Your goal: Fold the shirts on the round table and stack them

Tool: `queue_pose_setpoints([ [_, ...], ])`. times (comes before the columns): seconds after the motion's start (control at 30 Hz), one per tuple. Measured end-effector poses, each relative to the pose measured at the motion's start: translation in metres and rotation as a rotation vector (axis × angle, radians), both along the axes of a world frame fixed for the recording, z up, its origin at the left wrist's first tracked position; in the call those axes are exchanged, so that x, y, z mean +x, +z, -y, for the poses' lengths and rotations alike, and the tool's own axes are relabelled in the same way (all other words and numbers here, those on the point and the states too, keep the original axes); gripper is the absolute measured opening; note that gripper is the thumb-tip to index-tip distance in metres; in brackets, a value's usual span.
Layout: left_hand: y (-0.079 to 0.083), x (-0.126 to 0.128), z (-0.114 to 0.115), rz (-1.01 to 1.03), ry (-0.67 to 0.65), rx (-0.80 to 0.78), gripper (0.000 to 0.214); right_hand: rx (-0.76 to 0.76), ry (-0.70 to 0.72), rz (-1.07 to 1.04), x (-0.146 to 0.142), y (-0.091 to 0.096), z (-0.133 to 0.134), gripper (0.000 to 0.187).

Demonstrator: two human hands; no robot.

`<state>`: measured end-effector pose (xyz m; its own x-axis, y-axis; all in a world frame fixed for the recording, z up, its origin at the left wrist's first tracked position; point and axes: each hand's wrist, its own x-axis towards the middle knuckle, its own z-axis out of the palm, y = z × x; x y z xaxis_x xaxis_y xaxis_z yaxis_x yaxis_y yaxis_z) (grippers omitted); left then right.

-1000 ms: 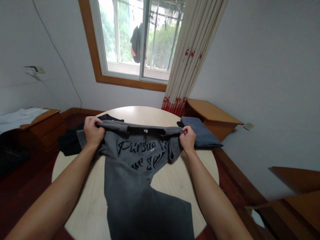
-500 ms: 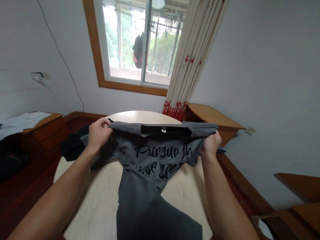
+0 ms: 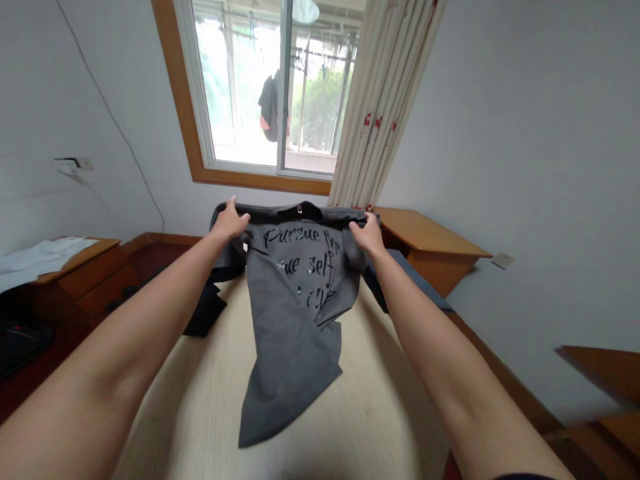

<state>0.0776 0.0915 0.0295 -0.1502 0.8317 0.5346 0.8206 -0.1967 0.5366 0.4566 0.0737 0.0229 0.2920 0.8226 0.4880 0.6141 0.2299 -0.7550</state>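
A dark grey T-shirt [image 3: 295,320] with black lettering on its front hangs stretched between my two hands over a pale round table [image 3: 210,413]. My left hand [image 3: 231,221] is closed on one shoulder of it, and my right hand [image 3: 367,235] grips the other. The collar with a small white label lies between them at the top. Folds cross the front and hide part of the lettering. The lower end slants down toward me, its hem bunched to one side.
Black clothing [image 3: 205,313] lies at the table's left, and a folded dark blue garment [image 3: 417,280] at its right. Behind stand a wooden cabinet [image 3: 430,233], a curtain [image 3: 373,120] and a window. A wooden drawer unit [image 3: 85,267] with white cloth is at far left.
Both my hands have moved forward, up and closer together, carrying the T-shirt away from me. Its front has spread out, so more of the lettering shows.
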Motion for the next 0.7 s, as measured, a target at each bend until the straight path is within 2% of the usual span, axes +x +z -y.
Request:
queue_pose_setpoints([
  [0.07, -0.024, 0.023, 0.023, -0.083, -0.058, -0.139, 0.052, -0.099, 0.078, 0.210, -0.017, -0.027, 0.021, 0.040],
  [0.2, -0.076, 0.065, 0.092, -0.298, -0.472, -0.263, 0.039, -0.255, 0.212, 0.366, -0.038, -0.077, 0.068, 0.022],
  [0.27, -0.097, 0.076, 0.124, -0.372, -0.634, -0.279, 0.039, -0.319, 0.254, 0.433, -0.041, -0.092, 0.088, 0.019],
  [0.33, -0.112, 0.081, 0.150, -0.420, -0.745, -0.298, 0.042, -0.321, 0.273, 0.452, -0.040, -0.101, 0.105, 0.018],
  [0.47, -0.131, 0.080, 0.178, -0.444, -0.837, -0.296, 0.046, -0.292, 0.236, 0.424, -0.033, -0.107, 0.129, 0.016],
  [0.57, -0.138, 0.077, 0.188, -0.401, -0.829, -0.238, 0.047, -0.358, 0.196, 0.434, -0.023, -0.111, 0.139, 0.016],
  [0.7, -0.142, 0.083, 0.198, -0.392, -0.845, -0.158, 0.061, -0.458, 0.252, 0.428, -0.009, -0.120, 0.142, 0.017],
])
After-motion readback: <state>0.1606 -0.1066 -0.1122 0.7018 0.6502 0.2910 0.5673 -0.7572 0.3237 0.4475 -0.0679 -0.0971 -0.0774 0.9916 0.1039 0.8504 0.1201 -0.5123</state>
